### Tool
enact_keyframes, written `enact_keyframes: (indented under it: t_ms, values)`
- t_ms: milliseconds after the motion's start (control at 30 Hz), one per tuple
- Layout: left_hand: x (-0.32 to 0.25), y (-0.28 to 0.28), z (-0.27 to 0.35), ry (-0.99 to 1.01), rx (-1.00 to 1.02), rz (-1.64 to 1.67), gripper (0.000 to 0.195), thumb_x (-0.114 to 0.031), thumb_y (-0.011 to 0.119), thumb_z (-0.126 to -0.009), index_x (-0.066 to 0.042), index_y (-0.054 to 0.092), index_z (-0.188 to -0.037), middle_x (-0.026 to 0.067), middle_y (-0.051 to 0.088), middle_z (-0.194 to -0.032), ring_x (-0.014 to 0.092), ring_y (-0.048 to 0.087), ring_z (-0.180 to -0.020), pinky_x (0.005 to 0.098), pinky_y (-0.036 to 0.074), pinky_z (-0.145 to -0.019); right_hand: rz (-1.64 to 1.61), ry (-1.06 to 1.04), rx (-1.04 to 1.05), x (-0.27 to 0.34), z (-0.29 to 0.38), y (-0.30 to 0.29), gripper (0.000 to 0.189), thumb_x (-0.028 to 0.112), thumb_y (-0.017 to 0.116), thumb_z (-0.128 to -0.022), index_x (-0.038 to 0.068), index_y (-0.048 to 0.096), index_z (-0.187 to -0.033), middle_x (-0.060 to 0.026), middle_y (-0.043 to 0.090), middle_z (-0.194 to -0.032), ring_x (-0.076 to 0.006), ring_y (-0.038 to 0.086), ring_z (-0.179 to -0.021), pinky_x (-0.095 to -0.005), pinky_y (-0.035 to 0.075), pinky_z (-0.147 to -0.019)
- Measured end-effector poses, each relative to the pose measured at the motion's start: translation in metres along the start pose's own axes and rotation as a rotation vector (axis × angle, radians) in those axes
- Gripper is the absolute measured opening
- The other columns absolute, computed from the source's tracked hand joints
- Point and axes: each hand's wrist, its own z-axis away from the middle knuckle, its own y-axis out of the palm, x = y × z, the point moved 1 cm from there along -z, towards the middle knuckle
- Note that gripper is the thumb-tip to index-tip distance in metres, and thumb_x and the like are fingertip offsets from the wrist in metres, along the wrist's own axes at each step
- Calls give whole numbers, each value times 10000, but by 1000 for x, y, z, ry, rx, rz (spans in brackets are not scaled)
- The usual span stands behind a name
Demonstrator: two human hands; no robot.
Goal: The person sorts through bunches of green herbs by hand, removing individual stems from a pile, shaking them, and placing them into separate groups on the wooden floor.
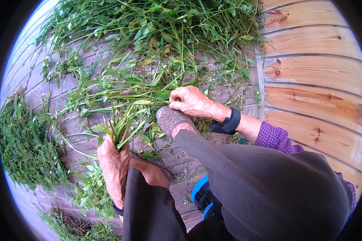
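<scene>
My left hand (114, 170) is closed around a bunch of cut green stems (125, 128), whose stalk ends point up while leafy tops hang below the fist. At the centre, my right hand (190, 101) pinches the end of a green stalk (144, 102) between thumb and fingers, just above the toe of a patterned shoe (172, 119). That stalk lies among other loose leafy stems stretching leftward over the wooden boards.
A large heap of cut plants (157, 24) covers the far floor. A dense green bundle (30, 144) lies at the left, more plants (84, 226) at the lower left. A pale plank wall (313, 72) rises at the right. A blue-edged object (200, 189) is between my legs.
</scene>
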Motion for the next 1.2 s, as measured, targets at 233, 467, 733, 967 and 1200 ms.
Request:
enact_keyframes:
  t_ms: [233,467,733,967,1200]
  values:
    - [15,-2,2,101,-85,-77,161,-125,675,-825,3,581,-848,118,559,-634,207,513,-560,325,421,-553,-646,172,396,22,3,-26,184,204,642,-832,21,630,-811,31,575,-689,-34,521,-609,-197,426,-554]
    - [-9,-2,2,-66,33,136,155,-66,686,-775,-13,637,-912,139,604,-672,261,572,-574,334,443,-568,-778,203,509,36,6,-5,197,226,651,-819,34,627,-779,21,555,-642,-49,477,-540,-213,386,-514]
    - [-20,12,-1,141,48,72,125,-62,672,-749,-10,592,-830,160,562,-641,338,572,-598,376,436,-562,-647,98,537,30,9,14,202,238,623,-842,41,623,-797,17,594,-665,-49,529,-584,-211,428,-549]
    - [-20,7,-4,15,74,61,128,-81,668,-776,-14,612,-869,166,583,-669,325,577,-582,359,444,-550,-855,242,514,33,10,15,179,208,615,-844,30,640,-849,-3,602,-694,-54,542,-586,-210,450,-555]
    - [-29,24,-1,137,217,23,139,-48,609,-794,-11,578,-924,201,583,-701,389,592,-668,403,463,-587,-763,75,424,26,10,22,253,284,618,-826,33,644,-814,20,553,-653,-75,462,-616,-269,394,-561]
